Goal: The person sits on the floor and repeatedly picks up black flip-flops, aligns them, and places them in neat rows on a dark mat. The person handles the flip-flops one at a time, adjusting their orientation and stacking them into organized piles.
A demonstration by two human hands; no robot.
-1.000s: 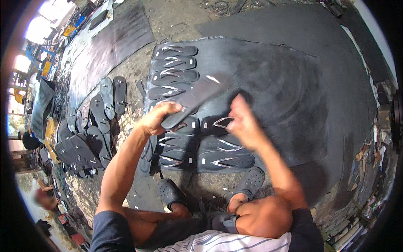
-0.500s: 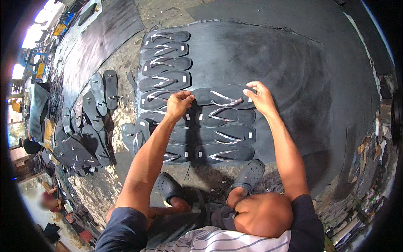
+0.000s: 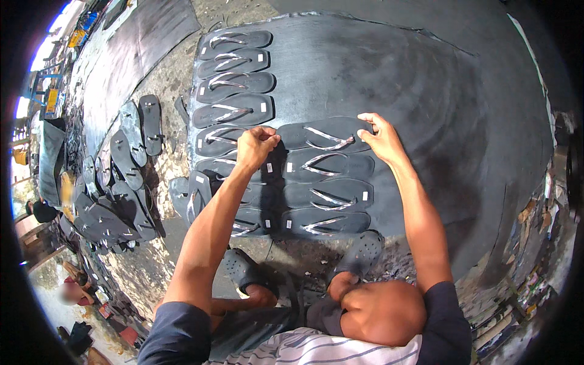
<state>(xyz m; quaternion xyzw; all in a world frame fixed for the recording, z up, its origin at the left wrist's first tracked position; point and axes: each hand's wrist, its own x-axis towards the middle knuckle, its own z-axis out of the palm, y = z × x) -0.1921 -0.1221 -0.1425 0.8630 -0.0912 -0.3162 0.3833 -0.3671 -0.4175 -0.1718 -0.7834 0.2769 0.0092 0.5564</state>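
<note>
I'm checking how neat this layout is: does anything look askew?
Yes: one black flip-flop, at the left end of the lower rows of flip-flops, lies turned crosswise; the ones in those rows run left to right.

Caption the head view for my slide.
Left hand and right hand at opposite ends of a black flip-flop over dark sheeting.
</note>
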